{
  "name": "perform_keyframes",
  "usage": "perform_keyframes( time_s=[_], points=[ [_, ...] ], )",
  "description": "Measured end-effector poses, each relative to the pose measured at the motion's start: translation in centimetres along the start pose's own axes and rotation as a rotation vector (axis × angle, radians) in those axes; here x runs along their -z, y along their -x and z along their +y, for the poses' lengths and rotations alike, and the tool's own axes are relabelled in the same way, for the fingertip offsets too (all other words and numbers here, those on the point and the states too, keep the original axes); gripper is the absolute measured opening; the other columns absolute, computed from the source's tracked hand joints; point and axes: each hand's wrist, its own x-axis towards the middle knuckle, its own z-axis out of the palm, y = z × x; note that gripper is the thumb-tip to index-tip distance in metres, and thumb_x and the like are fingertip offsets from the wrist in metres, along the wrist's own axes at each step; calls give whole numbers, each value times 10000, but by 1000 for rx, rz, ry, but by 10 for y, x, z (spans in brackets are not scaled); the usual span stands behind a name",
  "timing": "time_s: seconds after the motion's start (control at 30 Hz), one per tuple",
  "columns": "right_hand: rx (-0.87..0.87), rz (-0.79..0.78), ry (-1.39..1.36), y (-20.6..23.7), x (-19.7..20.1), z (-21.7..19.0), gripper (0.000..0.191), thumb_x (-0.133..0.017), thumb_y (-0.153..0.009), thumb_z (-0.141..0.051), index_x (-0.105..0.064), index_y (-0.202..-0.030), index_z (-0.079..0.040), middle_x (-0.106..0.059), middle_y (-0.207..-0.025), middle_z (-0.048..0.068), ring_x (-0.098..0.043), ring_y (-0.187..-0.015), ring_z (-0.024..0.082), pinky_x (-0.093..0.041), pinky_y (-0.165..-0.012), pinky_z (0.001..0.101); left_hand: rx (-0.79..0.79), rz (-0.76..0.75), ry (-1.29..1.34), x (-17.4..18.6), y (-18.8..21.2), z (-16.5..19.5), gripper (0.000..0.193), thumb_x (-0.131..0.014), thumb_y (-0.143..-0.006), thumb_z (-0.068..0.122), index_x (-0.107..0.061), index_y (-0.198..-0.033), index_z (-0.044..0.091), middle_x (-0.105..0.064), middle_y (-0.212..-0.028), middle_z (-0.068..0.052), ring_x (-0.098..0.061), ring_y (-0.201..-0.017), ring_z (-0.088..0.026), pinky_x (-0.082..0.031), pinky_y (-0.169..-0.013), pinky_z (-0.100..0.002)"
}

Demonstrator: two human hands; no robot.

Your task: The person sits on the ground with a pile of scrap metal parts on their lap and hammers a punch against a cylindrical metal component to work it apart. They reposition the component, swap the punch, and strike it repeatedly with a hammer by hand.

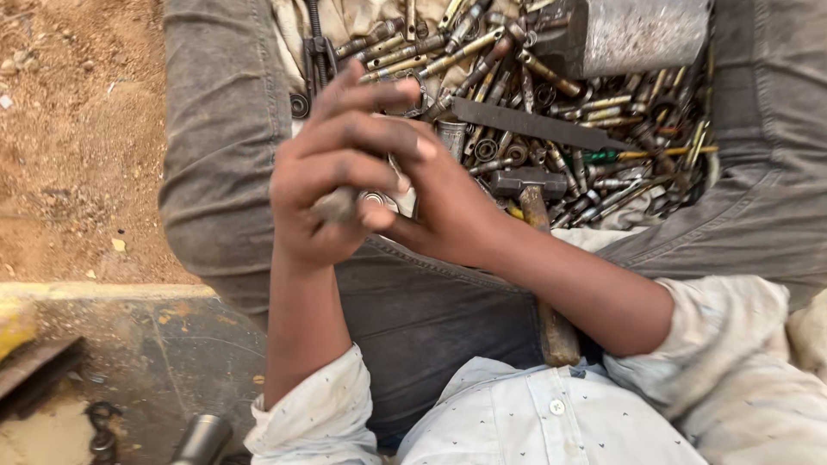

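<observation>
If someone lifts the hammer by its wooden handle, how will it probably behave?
The hammer would probably feel head-heavy: its dark metal head looks solid while the wooden handle is slim. It should stay stiff. Its head lies among loose bolts and sockets, beside a flat file, so lifting it may shift or roll some.

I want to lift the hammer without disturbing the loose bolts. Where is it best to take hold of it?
Grip the hammer by its wooden handle, coming from the person's side. Its head lies among the bolts, while the handle runs back over the lap. The right hand's forearm crosses it, so part is covered.
</observation>
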Motion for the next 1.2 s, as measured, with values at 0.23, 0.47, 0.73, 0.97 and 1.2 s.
perform_keyframes(
  time_s=[0.23,0.47,0.73,0.97,1.2],
  points=[
    [92,28,-52,-2,-5,23,625,-862,-933,-219,-519,-1440,-92,-634,-1397,134,-654,-1300,333,-569,-1082,424,92,365,820,12,12,-39,447,-583,-1017,500,-595,-826,96,-722,-892,-97,-767,-970,-285,-574,-936,-524],
    [129,118,-120,-7,2,27,536,-872,-960,-208,-551,-1371,-86,-630,-1426,96,-642,-1319,272,-523,-1182,419,802,328,254,-5,31,-82,385,-680,-1011,442,-691,-1043,58,-696,-939,-28,-665,-855,-102,-574,-798,-279],
    [127,221,41,4,23,29,476,-930,-931,-228,-601,-1237,-69,-635,-1321,93,-644,-1212,245,-563,-1020,364,804,271,444,-30,28,-98,374,-663,-1048,429,-647,-1052,56,-664,-870,2,-596,-783,-64,-485,-706,-228],
    [-16,263,-15,5,45,17,469,-928,-978,-183,-642,-1327,-56,-645,-1153,66,-705,-995,145,-609,-848,256,737,266,444,-38,14,-92,377,-641,-1074,434,-636,-982,69,-642,-746,-5,-574,-650,-67,-457,-598,-227],
    [-369,118,-548,15,72,6,461,-817,-980,-77,-617,-1391,-25,-668,-1091,-1,-671,-987,60,-613,-898,250,759,290,474,-33,12,-87,383,-635,-1059,467,-629,-935,105,-627,-741,3,-600,-630,-72,-482,-561,-236]
  ],
)
